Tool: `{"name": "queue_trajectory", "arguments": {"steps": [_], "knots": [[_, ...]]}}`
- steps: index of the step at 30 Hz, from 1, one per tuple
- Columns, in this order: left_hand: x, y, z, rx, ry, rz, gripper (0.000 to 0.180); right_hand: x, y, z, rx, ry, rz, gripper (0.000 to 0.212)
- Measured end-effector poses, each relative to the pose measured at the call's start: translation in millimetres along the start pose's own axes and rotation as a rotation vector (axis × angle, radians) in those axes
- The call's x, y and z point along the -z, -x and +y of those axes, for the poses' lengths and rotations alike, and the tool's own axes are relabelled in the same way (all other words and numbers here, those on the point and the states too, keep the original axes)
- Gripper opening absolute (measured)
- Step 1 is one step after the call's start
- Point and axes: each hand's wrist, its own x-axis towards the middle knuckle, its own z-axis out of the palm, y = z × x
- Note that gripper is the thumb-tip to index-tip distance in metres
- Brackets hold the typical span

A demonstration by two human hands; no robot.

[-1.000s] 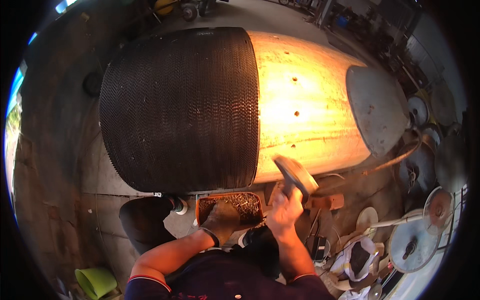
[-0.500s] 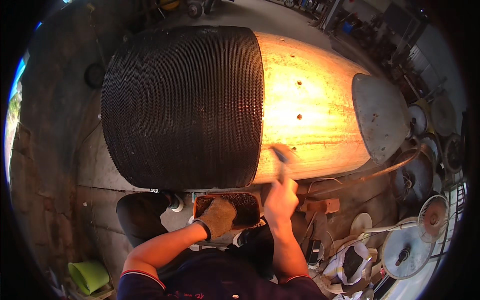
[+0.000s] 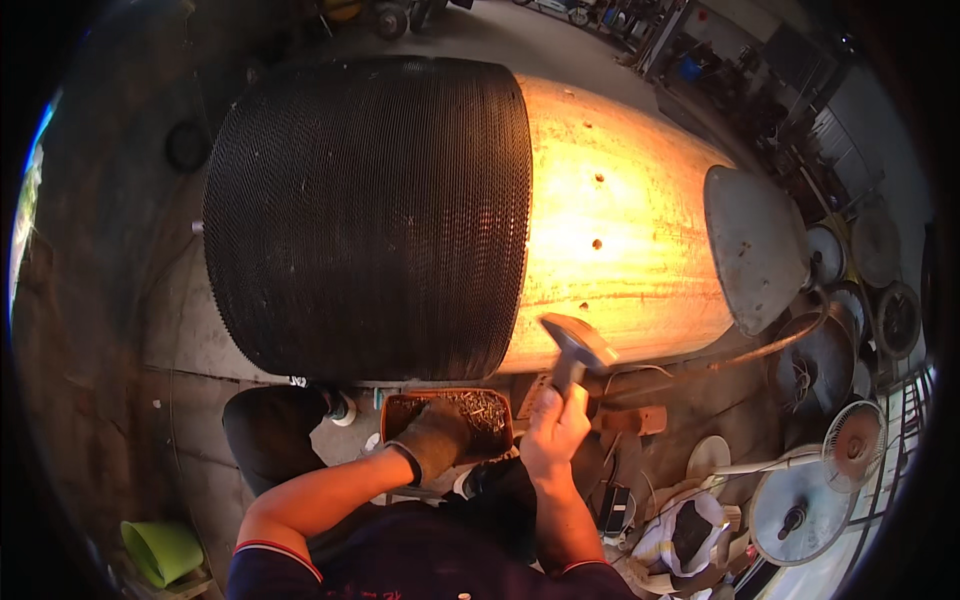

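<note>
Grey floor (image 3: 570,50) lies behind a drum (image 3: 460,220); your right hand (image 3: 556,432) clasps a hammer (image 3: 580,345), your gloved left hand (image 3: 435,440) dips into a tray (image 3: 509,422), hold unclear.

Left hand (image 3: 432,440): gloved, in orange tray (image 3: 494,445), lower centre
Right hand (image 3: 556,428): gripping hammer (image 3: 578,345), just right
Drum (image 3: 630,220): upper centre, left part black, toothed

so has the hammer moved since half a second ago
Yes, toward the person: the hammer in the right hand had its head beside the lowest visible hole in the pale drum section; now it sits below that hole in view.
</note>
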Motion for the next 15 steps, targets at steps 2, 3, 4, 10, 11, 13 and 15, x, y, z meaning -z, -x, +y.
{"name": "queue_trajectory", "arguments": {"steps": [2,3,4,10,11,13,15], "knots": [[-6,3,-2,-0.021,-0.048,0.071,0.014,5,-1,-13,0.017,-0.238,0.085,0.043],[-7,4,-3,-0.032,-0.082,0.108,0.014,0,-7,-10,0.099,-0.336,0.157,0.038],[-5,2,-4,-0.033,-0.072,0.023,0.016,-4,-12,-4,0.133,-0.269,0.169,0.034],[-24,6,-7,-0.057,0.041,0.184,0.021,0,2,10,-0.132,-0.018,-0.095,0.024],[-18,5,-6,-0.037,0.113,0.149,0.020,3,3,1,-0.064,-0.109,-0.006,0.026],[-9,13,-6,-0.104,0.286,0.466,0.016,1,-9,-15,0.087,-0.393,0.152,0.027],[-11,10,-3,-0.095,0.266,0.434,0.015,-3,-16,-8,0.035,-0.129,0.113,0.021]]}}
